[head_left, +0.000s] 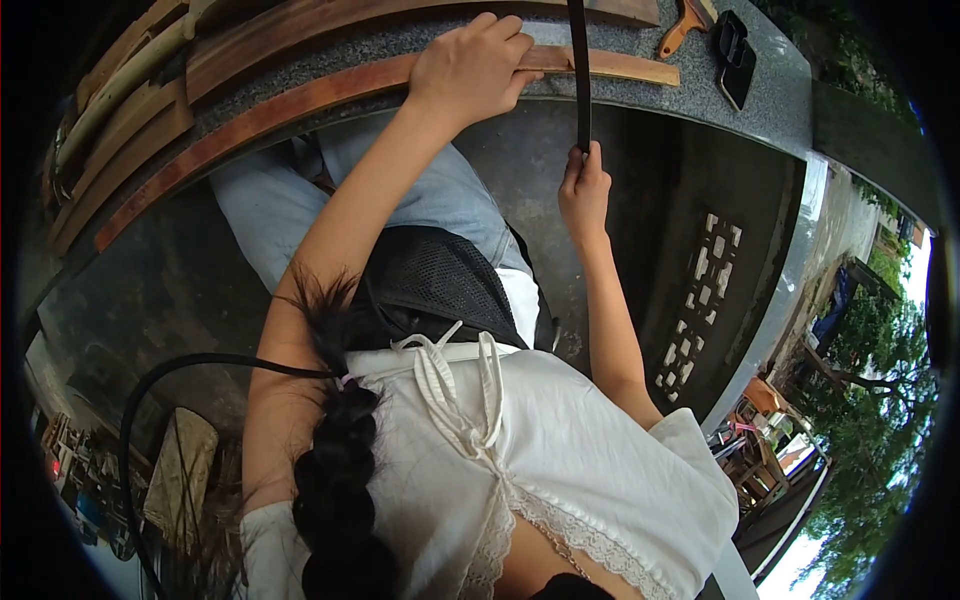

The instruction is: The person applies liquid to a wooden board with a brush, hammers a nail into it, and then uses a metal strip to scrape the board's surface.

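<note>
A long, thin reddish-brown wooden strip [290, 107] lies along the front edge of the grey stone counter [790, 75]. My left hand [475, 68] is closed over this strip near its right end, fingers curled around its far side. In my right hand [585, 190], held below the counter edge, is the lower end of a long narrow dark bar [582, 85]. The bar stands nearly upright in the view and crosses over the strip, right of my left hand. Its upper end runs out of the top of the frame.
An orange-handled tool [682, 30] and a black case-like object [738, 65] lie at the counter's right. Wooden boards [300, 40] lie behind the strip, with more stacked pieces [120, 150] at left. A black cable [135, 400] loops down by my left arm.
</note>
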Motion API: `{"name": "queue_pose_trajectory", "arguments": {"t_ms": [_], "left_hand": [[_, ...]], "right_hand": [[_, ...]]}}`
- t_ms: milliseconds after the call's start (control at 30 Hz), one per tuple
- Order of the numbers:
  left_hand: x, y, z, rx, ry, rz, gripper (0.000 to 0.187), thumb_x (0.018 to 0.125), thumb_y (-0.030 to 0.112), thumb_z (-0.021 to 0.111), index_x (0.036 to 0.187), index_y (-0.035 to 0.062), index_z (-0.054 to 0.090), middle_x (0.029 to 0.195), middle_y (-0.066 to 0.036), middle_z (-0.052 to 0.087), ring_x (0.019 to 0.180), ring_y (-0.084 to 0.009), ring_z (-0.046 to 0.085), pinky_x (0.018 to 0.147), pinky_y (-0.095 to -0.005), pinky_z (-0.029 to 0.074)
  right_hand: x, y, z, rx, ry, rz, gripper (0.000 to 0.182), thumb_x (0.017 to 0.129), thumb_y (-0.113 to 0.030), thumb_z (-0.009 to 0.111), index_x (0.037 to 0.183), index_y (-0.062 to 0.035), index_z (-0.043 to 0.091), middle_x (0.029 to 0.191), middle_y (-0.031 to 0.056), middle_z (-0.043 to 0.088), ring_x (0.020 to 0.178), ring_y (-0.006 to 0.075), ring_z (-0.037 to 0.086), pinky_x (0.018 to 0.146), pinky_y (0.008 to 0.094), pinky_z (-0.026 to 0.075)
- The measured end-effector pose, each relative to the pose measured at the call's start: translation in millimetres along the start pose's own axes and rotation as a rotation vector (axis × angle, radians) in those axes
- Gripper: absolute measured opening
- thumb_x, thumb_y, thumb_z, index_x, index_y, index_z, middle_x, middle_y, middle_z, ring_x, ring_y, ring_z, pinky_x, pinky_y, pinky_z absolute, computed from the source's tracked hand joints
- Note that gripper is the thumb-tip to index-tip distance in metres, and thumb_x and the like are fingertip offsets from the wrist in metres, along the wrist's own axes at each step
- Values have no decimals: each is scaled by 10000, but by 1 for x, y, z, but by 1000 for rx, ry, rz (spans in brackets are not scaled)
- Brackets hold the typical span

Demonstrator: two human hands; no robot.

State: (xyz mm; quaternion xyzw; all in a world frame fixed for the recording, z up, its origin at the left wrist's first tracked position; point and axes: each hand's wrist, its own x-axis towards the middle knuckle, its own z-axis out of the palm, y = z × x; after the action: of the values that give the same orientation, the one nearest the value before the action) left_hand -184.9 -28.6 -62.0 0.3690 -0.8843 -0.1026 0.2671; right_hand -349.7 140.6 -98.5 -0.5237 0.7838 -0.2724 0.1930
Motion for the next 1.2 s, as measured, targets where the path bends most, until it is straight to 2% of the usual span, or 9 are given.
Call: {"name": "queue_pose_trajectory", "arguments": {"t_ms": [100,333,533,667,767,867,933,1133,1200], "left_hand": [[1,0,0,-5,32,11,336,751,338,744,1002,122,687,885,19,587,877,-163,622,700,-319,564],[3,-1,0,14,23,-9,316,746,335,746,977,129,680,900,25,598,874,-160,615,709,-308,559],[2,0,0,1,-1,-17,306,738,330,745,955,126,673,894,24,600,879,-165,612,719,-316,551],[0,4,-1,-12,1,-11,300,740,322,744,948,119,670,895,24,600,878,-167,612,720,-312,549],[0,0,0,-18,38,-12,292,742,315,741,943,116,669,897,22,601,877,-168,612,722,-314,548],[-1,1,1,-27,39,5,289,744,315,740,940,114,668,895,21,603,871,-168,613,719,-315,549],[-5,0,6,-27,34,-9,291,745,317,739,941,114,668,891,20,604,866,-167,614,716,-314,550],[-5,0,3,-12,66,32,293,738,321,745,936,121,665,858,28,596,843,-162,616,692,-309,552],[-6,1,2,-11,71,23,294,739,323,744,938,120,664,859,30,595,844,-161,616,694,-307,551]], "right_hand": [[-14,22,3,5,3,-24,84,968,-75,501,944,-31,434,619,212,560,580,429,587,461,454,385],[33,-17,11,78,23,-83,74,961,-51,498,927,-16,442,599,214,552,573,432,588,447,447,388],[-52,57,18,-14,20,-1,80,950,-47,508,982,14,467,599,221,558,551,403,609,454,436,408],[18,-29,12,29,17,31,92,953,-55,504,1004,14,471,592,214,554,545,401,603,457,442,405],[25,-26,21,60,78,-18,78,957,-57,500,1000,1,472,592,206,551,543,399,601,458,451,399],[-40,43,32,32,54,-52,63,960,-57,498,981,-9,463,598,201,551,546,402,596,461,457,394],[-46,50,23,1,46,-73,61,960,-57,500,974,-12,460,601,199,552,546,399,597,459,450,395],[34,-31,10,79,45,-97,52,965,-49,496,950,-20,455,576,169,524,481,349,569,438,397,385],[2,2,24,122,29,-62,52,961,-38,498,951,-12,454,549,166,500,446,339,546,422,391,369]]}}
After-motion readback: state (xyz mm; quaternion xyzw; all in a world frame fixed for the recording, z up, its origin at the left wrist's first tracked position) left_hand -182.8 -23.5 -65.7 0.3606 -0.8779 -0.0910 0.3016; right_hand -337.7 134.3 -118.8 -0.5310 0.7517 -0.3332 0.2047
